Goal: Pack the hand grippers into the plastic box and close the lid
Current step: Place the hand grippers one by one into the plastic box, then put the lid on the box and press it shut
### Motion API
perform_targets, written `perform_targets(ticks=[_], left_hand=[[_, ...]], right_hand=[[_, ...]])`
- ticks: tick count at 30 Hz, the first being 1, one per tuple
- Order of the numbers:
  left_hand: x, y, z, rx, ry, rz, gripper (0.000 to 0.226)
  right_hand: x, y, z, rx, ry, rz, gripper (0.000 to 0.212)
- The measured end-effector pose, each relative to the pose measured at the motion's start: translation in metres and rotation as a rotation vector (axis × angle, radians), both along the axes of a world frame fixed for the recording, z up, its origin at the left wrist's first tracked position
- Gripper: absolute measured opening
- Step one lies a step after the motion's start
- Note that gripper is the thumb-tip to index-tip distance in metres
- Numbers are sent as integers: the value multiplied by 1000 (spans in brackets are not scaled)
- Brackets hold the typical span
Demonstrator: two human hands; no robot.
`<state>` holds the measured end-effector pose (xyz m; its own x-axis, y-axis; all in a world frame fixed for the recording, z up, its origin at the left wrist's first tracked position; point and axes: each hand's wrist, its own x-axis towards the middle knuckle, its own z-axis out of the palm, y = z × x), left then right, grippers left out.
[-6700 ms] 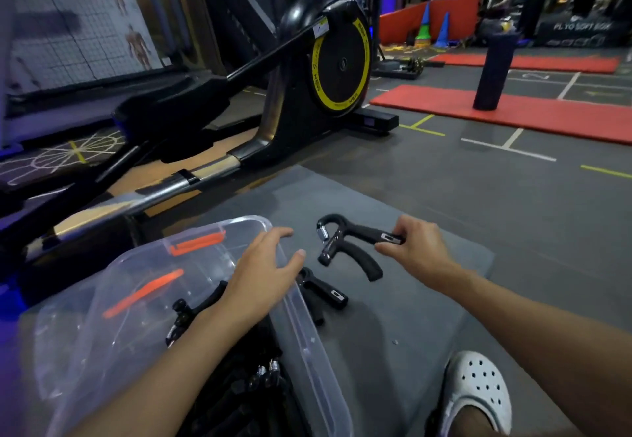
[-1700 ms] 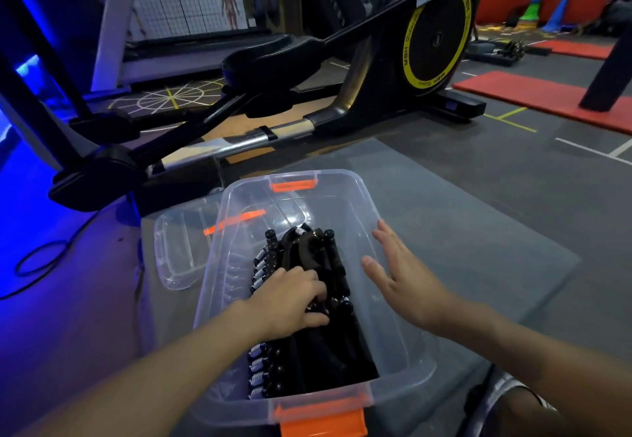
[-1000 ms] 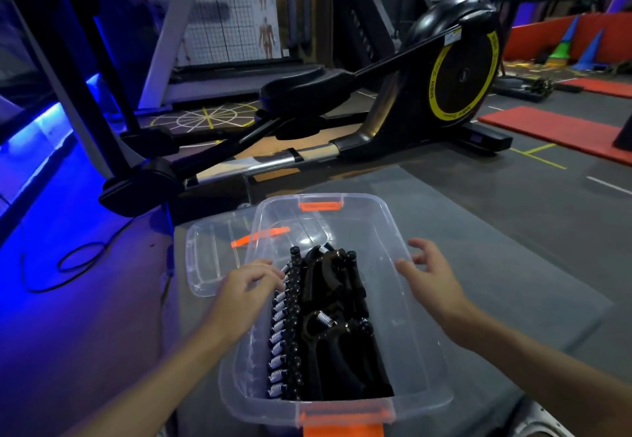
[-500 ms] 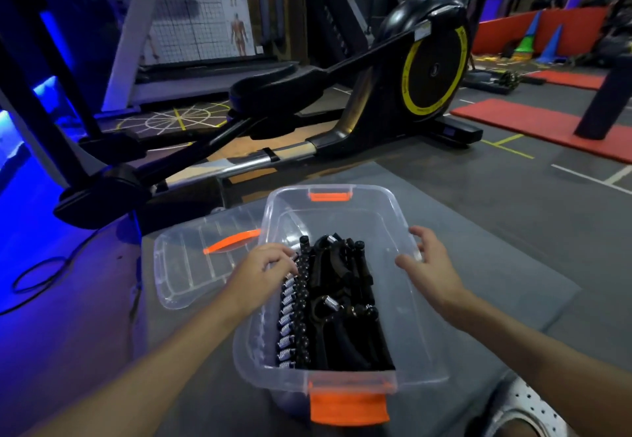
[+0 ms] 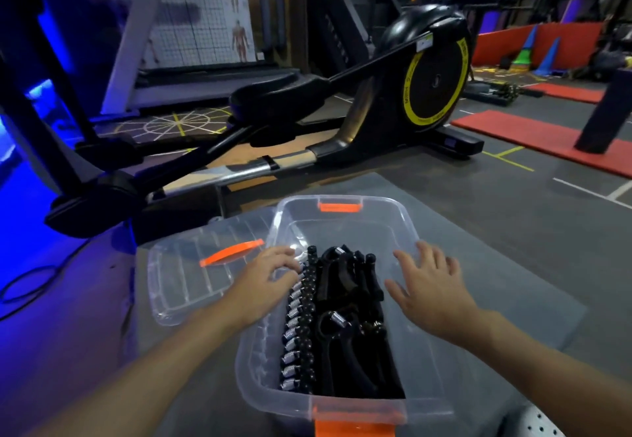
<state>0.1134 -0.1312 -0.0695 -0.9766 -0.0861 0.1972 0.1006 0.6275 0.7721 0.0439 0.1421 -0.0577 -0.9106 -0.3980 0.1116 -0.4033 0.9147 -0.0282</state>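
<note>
While the left hand [image 5: 265,279] curls, the right hand [image 5: 429,284] spreads empty over the box [image 5: 431,365]

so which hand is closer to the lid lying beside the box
Left. The left hand sits at the box's left wall, right beside the lid. The right hand is over the box's right side, with the hand grippers between.

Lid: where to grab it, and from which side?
Take the lid by its near-left rim with the left hand, coming from the left. It lies flat on the mat, partly tucked behind the box on its right, so only the left and near edges are free. The orange handle looks flush, likely hard to pinch.
</note>
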Motion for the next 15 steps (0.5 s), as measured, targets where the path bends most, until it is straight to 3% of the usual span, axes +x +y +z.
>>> perform_targets(ticks=[3,8,12,15], left_hand=[[6,-24,-4,71,29,98,32],[27,-103,-61,-91,-214,320,45],[40,-149,-112,-214,-417,389,62],[40,-171,-125,-277,-455,364,76]], right_hand=[[6,-39,11,-21,62,240,66],[18,-158,22,-257,-171,442,52],[21,-234,4,-215,-270,399,52],[21,-251,-6,-84,-160,353,54]])
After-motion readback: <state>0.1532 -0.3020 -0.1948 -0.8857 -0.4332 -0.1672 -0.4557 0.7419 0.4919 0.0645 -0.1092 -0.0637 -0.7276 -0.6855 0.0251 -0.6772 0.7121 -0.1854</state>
